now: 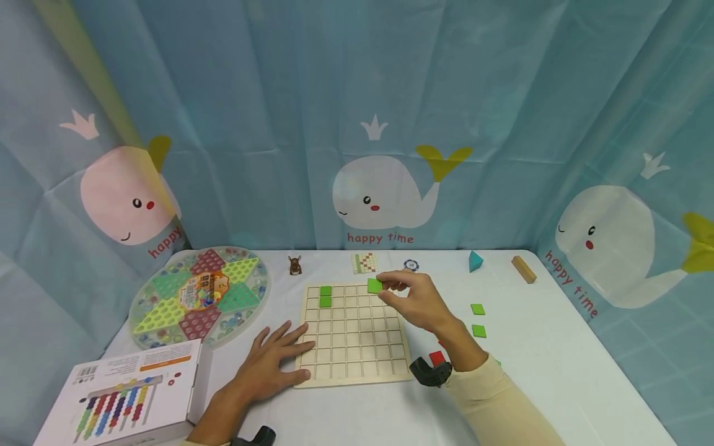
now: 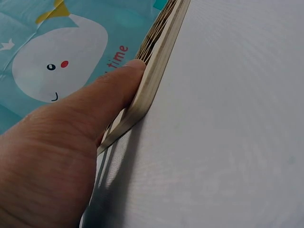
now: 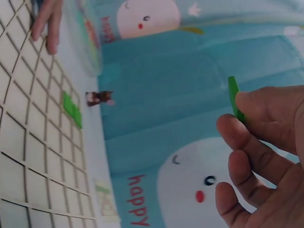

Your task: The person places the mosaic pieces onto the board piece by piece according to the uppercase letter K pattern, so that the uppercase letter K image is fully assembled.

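A square wooden grid board [image 1: 354,341] lies on the white table, with two green tiles [image 1: 325,296] set one below the other in its upper left cells. My left hand [image 1: 268,362] rests with spread fingers on the board's left edge; in the left wrist view the thumb [image 2: 111,90] presses the wooden rim. Between thumb and forefinger, my right hand [image 1: 415,300] pinches a green square tile [image 1: 374,285] over the board's far edge. The right wrist view shows that tile [image 3: 233,97] edge-on, raised above the board.
Loose green tiles [image 1: 478,331] and red tiles [image 1: 437,358] lie right of the board. Along the back are a brown animal figurine [image 1: 295,266], a patterned card [image 1: 365,263], a chip [image 1: 411,265], a teal block [image 1: 475,261] and a wooden bar [image 1: 524,270]. A round game board [image 1: 167,279] and box [image 1: 131,396] stand left.
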Available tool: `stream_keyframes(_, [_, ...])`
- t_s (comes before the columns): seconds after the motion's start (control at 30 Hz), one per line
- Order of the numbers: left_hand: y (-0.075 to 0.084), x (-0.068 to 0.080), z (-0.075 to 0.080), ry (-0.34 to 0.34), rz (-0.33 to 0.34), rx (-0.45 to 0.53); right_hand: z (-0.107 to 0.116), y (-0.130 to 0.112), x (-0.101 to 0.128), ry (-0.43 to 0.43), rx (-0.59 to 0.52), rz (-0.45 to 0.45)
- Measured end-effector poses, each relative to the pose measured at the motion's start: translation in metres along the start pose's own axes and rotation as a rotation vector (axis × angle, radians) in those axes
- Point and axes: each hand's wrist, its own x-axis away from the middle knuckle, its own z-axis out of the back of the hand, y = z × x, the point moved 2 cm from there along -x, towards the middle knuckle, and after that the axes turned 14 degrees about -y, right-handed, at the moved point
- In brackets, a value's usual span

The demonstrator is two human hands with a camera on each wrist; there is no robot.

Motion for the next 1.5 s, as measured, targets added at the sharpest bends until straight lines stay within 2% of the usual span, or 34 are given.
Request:
stream_keyframes(0.3, [0.000,-0.001,0.000,-0.007,0.002,0.000,-0.025,0.021,-0.017,-0.041,-0.020,-0.067])
stream_keyframes(0.47, [0.000,-0.001,0.000,-0.005,0.003,-0.001,-0.045,0.030,-0.029,-0.083,-0.025,-0.113])
stream_keyframes(0.67, [-0.002,-0.001,-0.002,-0.014,0.013,-0.003,-0.072,0.041,-0.041,-0.115,-0.015,-0.122])
stream_keyframes(0.97, [-0.002,0.000,-0.002,0.004,0.003,-0.002,-0.104,0.048,-0.054,-0.190,-0.024,-0.186])
stream_keyframes(1.23, [-0.002,0.000,-0.002,0.022,-0.008,-0.024,-0.118,0.048,-0.061,-0.228,0.036,-0.276])
stream_keyframes(1.5, [-0.003,0.000,-0.003,0.003,0.004,-0.019,-0.125,0.050,-0.064,-0.248,0.105,-0.308])
